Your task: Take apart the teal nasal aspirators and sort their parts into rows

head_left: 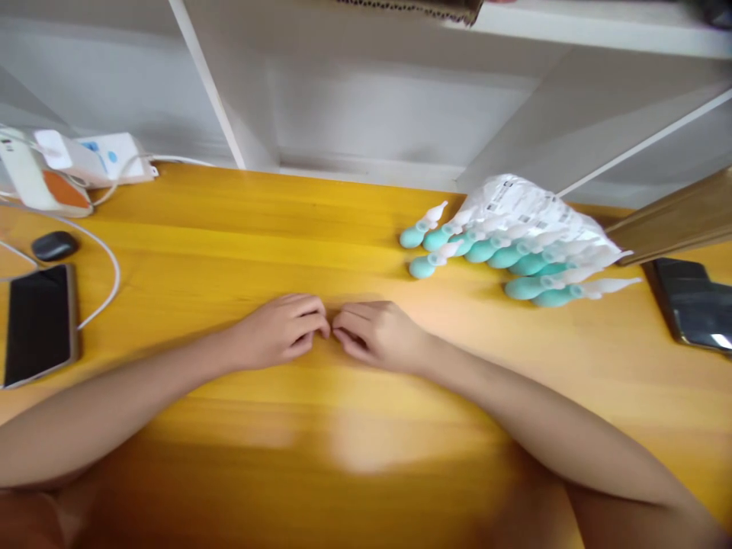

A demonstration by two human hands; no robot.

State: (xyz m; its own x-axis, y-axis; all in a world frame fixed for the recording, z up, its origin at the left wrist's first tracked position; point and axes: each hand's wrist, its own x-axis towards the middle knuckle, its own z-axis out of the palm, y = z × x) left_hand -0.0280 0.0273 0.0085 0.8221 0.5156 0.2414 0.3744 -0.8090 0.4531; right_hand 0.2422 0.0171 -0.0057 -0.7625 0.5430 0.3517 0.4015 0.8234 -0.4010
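Both of my forearms lie on the yellow wooden table (229, 221). My left hand (283, 329) and my right hand (377, 334) rest side by side near the table's middle, fingers curled, with the fingertips almost touching. I see nothing held in either hand. Beyond my right hand, at the back right, lies a pile of several teal bulb-shaped items with white tips (515, 263), partly covered by a printed clear plastic bag (526, 202). Neither hand touches the pile.
A black phone (39, 324) lies at the left edge, with a small dark case (54, 245), white cables (108, 282) and a white-and-orange device (43, 179) behind it. Another phone (695, 305) lies at the right edge beside a wooden board (675, 217). White shelving stands behind.
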